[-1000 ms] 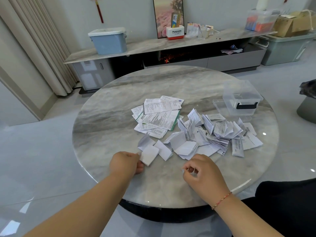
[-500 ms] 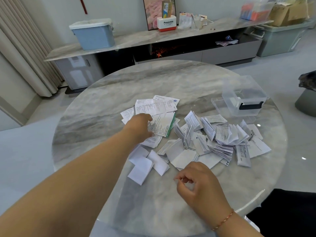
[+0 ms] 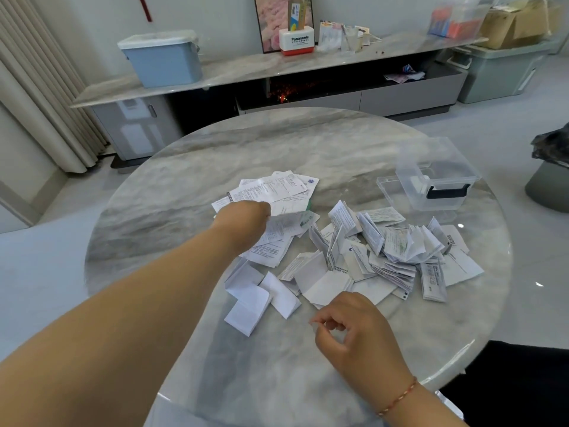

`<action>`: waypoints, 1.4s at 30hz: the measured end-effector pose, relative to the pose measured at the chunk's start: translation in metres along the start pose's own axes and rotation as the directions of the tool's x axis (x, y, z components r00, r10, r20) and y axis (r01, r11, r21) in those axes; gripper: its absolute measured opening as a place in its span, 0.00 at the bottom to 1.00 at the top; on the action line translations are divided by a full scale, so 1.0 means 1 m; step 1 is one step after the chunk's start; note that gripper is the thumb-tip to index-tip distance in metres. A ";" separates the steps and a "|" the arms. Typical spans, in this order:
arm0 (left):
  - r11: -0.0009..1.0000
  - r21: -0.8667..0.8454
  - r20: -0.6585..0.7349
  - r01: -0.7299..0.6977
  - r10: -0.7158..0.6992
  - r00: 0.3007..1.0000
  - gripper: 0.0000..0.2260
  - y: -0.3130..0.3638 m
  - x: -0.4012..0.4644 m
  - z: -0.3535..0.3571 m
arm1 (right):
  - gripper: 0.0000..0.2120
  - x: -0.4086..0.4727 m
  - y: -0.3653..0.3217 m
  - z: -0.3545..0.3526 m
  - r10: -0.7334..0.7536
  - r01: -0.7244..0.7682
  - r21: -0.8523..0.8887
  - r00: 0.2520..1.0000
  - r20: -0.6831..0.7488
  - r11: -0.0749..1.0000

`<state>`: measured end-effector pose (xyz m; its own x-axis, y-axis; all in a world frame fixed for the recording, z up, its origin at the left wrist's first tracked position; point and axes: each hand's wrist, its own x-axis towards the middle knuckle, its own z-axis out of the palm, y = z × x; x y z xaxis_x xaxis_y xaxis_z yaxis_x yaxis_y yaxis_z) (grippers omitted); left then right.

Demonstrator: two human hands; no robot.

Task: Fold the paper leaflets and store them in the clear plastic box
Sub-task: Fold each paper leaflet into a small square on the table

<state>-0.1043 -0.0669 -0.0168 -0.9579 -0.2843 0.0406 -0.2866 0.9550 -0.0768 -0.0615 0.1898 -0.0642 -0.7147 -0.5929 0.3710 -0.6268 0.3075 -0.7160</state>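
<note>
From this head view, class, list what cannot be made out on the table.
- Left hand fingers: hidden by its own back, so its grip on the flat leaflets is unclear.
- Leaflet print: too small.
- Clear plastic box contents: blurred by its walls.

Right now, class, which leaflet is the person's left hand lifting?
The unfolded printed leaflet topping the far flat stack, gripped by the left hand; the folded leaflets lie untouched.

A home living room: a long low TV cabinet (image 3: 308,72) with a marble top runs along the wall, a framed picture (image 3: 277,20) leaning on it, pleated curtains (image 3: 40,87) at the left, a round marble table (image 3: 277,143) in front.
</note>
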 end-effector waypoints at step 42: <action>0.901 -0.430 -0.452 -0.059 -0.158 0.878 0.20 0.104 -0.252 0.051 | 0.32 -0.048 -0.020 -0.021 0.464 -0.403 -0.285 0.865 0.191 0.869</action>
<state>0.1063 0.0993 -0.0853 -0.7878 -0.3616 0.4986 -0.1940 0.9140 0.3564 -0.0214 0.2279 -0.0554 -0.8497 -0.5124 -0.1245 -0.3451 0.7189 -0.6035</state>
